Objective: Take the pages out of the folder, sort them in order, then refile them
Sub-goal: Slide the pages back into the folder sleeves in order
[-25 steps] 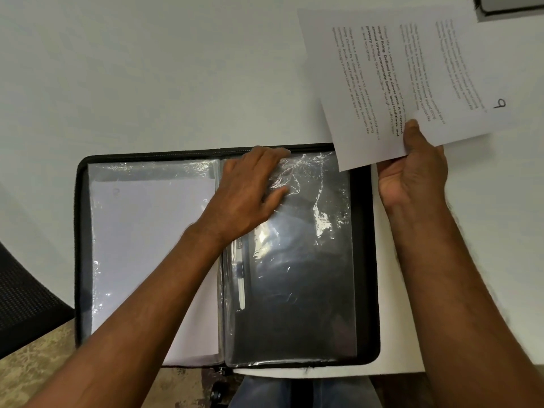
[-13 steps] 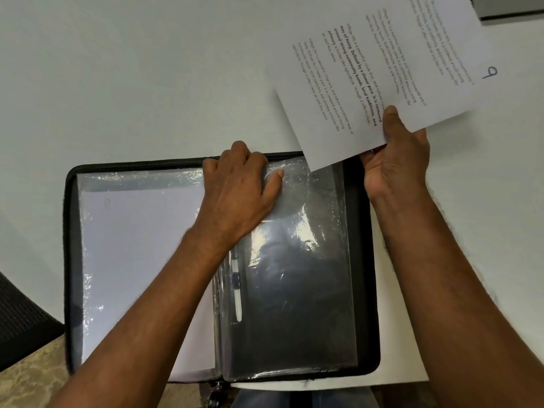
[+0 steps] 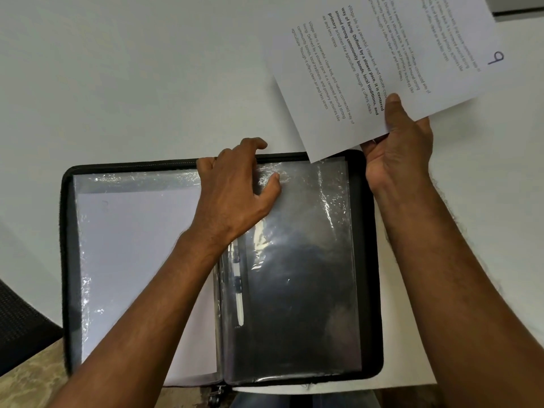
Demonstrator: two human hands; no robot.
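The folder (image 3: 368, 260) lies open at the near edge of the white desk (image 3: 132, 69), its zip tab hanging just over that edge. Its black rim frames two spreads of clear sleeves. The left sleeve (image 3: 132, 260) holds a white page, face down or blank, reaching almost to the spine. The right sleeve (image 3: 294, 290) looks empty and dark, its plastic crinkled and glaring near the top.

The left hand (image 3: 235, 189) rests at the top of the spine, fingers curled over the folder's far rim, thumb pressed on the upper part of the right sleeve; whether it pinches the plastic cannot be told.

Just past the folder's far right corner, the right hand (image 3: 397, 142) is clamped on a printed page (image 3: 382, 54), thumb on top, fingers beneath. The page is tilted, its lower corner overlapping the folder's top rim above the right sleeve, and it carries a handwritten 9 near its right edge.

Left of the page, the desk beyond the folder is bare and wide. At the far right corner a grey object (image 3: 518, 4) sits partly out of view. A dark chair (image 3: 20, 325) shows at the near left.
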